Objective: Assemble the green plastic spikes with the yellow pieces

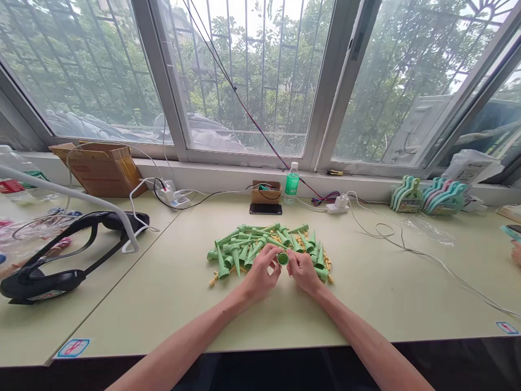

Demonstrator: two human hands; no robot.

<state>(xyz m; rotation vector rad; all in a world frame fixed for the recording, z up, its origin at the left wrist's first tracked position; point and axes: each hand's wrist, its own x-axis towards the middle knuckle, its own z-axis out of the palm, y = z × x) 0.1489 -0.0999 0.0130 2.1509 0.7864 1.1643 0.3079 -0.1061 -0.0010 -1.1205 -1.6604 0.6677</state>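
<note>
My left hand [264,270] is closed around a green plastic watering spike [283,259], whose round open end faces me. Close against the other side of that end is my right hand [303,270], its thumb and fingers pinched together. Whatever lies between the right fingertips is too small and covered to make out. Just beyond both hands spreads a heap of similar green cone-shaped spikes [235,254], many with wide ribbed caps. Small yellowish plastic pieces [329,263] lie among and under them.
Behind the heap are a black phone [265,209], a small cardboard box [266,191] and a green-labelled bottle [292,183]. A black headset strap [87,266] lies left. White cables [427,258] and small hangers [443,196] are right. Another person's hand [516,252] shows at the right edge.
</note>
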